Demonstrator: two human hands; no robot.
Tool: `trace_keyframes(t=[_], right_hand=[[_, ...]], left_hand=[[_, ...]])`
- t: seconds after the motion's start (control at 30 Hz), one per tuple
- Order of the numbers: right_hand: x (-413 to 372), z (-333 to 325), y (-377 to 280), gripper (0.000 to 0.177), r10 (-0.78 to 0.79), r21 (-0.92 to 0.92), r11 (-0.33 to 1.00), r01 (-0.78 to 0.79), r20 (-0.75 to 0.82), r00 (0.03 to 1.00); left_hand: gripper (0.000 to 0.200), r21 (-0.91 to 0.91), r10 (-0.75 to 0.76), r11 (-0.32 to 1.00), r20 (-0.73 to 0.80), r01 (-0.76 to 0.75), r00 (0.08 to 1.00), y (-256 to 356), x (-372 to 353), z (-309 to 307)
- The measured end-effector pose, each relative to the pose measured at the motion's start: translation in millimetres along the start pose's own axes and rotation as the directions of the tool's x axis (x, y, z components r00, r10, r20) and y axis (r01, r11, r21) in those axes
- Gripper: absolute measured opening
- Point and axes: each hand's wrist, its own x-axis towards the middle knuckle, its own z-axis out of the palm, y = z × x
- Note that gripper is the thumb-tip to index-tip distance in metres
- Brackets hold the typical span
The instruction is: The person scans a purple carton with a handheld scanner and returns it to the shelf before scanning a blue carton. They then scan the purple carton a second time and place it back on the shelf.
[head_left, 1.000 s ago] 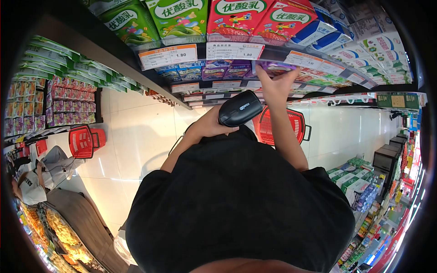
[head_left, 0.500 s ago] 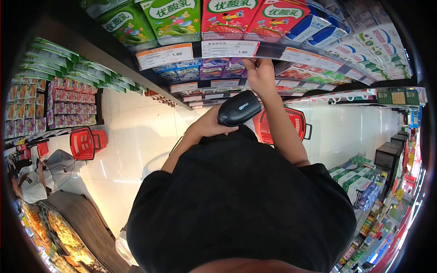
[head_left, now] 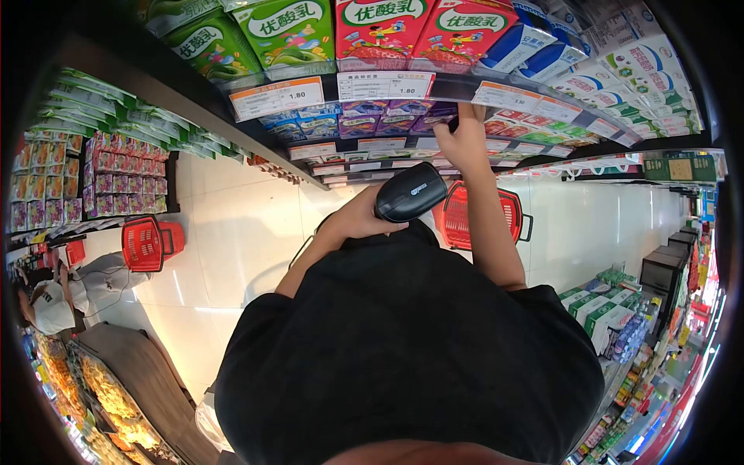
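A black handheld scanner [head_left: 410, 191] is gripped by my left hand [head_left: 362, 215] in front of my chest. My right hand [head_left: 465, 142] reaches into the shelf under the price label strip; its fingertips are hidden by the shelf edge and its thumb stands apart. Beside that hand are purple packs [head_left: 397, 124], and to its right, red and green packs [head_left: 527, 120]. Above, red cartons [head_left: 380, 35] and green cartons [head_left: 288, 35] stand behind the price label [head_left: 385, 86]. Whether the right hand holds anything is not visible.
Red baskets stand on the floor, one [head_left: 484, 217] below my right forearm and another [head_left: 152, 243] at the left. A person [head_left: 56, 306] is at the far left, near a grey counter [head_left: 136, 372]. Stacked goods [head_left: 604, 314] are at the right.
My right hand has shifted right along the shelf, away from the purple packs' price strip, and its fingers reach further under the edge. The scanner stays in my left hand, slightly lower.
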Motion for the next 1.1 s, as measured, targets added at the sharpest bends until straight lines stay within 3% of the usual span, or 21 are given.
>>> trace_keyframes(t=[0.03,0.07,0.1,0.17,0.33,0.4,0.5,0.53,0.57,0.63,0.77,0.83,0.87,0.93,0.97,1.03,1.1], right_hand=[[-4.1,2.4,4.6,0.06,-0.044,-0.106,0.994,0.037,-0.065,0.997],[-6.8,7.1,11.0,0.069,0.026,-0.065,0.998,-0.021,0.072,0.997],[-8.1,10.3,9.9,0.069,0.03,-0.067,0.997,-0.026,0.069,0.997],[-8.4,20.4,4.6,0.071,0.106,0.218,0.97,-0.107,0.017,0.994],[-12.9,28.1,5.3,0.07,0.069,0.165,0.985,-0.057,-0.071,0.995],[-20.6,34.1,8.6,0.07,0.162,0.059,0.986,-0.155,-0.126,0.979],[-25.8,44.7,14.5,0.072,0.228,0.045,0.974,-0.224,-0.206,0.952],[-28.1,46.5,13.9,0.081,0.338,0.137,0.938,-0.318,-0.159,0.928],[-29.9,49.9,15.2,0.081,0.336,0.135,0.939,-0.316,-0.16,0.928],[-29.5,56.2,15.5,0.09,0.418,0.397,0.865,-0.309,-0.228,0.879],[-24.0,54.5,11.8,0.095,0.497,0.512,0.775,-0.37,-0.133,0.858],[-15.8,50.4,0.8,0.084,0.456,0.632,0.748,-0.204,-0.267,0.849],[-12.6,45.4,-1.9,0.084,0.458,0.631,0.748,-0.206,-0.267,0.848],[-7.8,36.5,-5.4,0.053,0.149,0.166,0.982,-0.086,-0.418,0.896],[-7.9,35.2,-5.7,0.053,0.15,0.164,0.983,-0.088,-0.419,0.895],[-8.5,33.5,-6.2,0.024,0.006,0.046,0.999,0.016,-0.453,0.892],[-8.4,34.2,-7.6,0.02,-0.017,0.031,0.999,0.035,-0.448,0.894]], left_hand=[[0.057,-0.001,0.001,1.0,0.0,-0.001,1.0,-0.5,0.6,0.0],[0.057,-0.018,-0.025,1.0,0.007,0.025,1.0,-1.3,1.3,-0.5],[0.057,-0.033,-0.051,0.998,0.016,0.052,0.999,-1.1,2.2,-0.6],[0.057,-0.009,-0.039,0.999,0.032,0.04,0.999,0.5,3.8,2.1],[0.055,0.081,0.045,0.996,0.04,-0.048,0.998,1.2,2.8,4.2],[0.054,0.049,0.034,0.998,0.025,-0.035,0.999,1.2,1.2,2.9],[0.053,0.047,0.002,0.999,-0.027,0.0,1.0,4.3,-2.7,2.3],[0.053,0.046,0.003,0.999,-0.027,-0.002,1.0,5.2,-3.0,2.6],[0.052,0.041,0.007,0.999,-0.032,-0.006,0.999,6.3,-3.1,2.7],[0.051,0.038,0.017,0.999,-0.042,-0.016,0.999,6.1,-2.5,1.4],[0.05,0.051,0.063,0.997,-0.031,-0.061,0.998,2.2,-1.3,-0.8],[0.051,0.039,0.043,0.998,-0.012,-0.043,0.999,3.6,-0.7,-1.3],[0.051,0.037,0.024,0.999,-0.012,-0.024,1.0,4.0,-1.1,-1.1],[0.051,0.034,0.005,0.999,-0.009,-0.004,1.0,3.2,-1.0,-0.9],[0.052,0.047,0.035,0.998,-0.011,-0.035,0.999,1.3,-0.3,-1.0],[0.053,0.058,0.067,0.996,-0.011,-0.066,0.998,3.3,0.9,-0.6],[0.052,0.067,0.026,0.998,-0.041,-0.023,0.999,6.3,0.4,-0.2]])
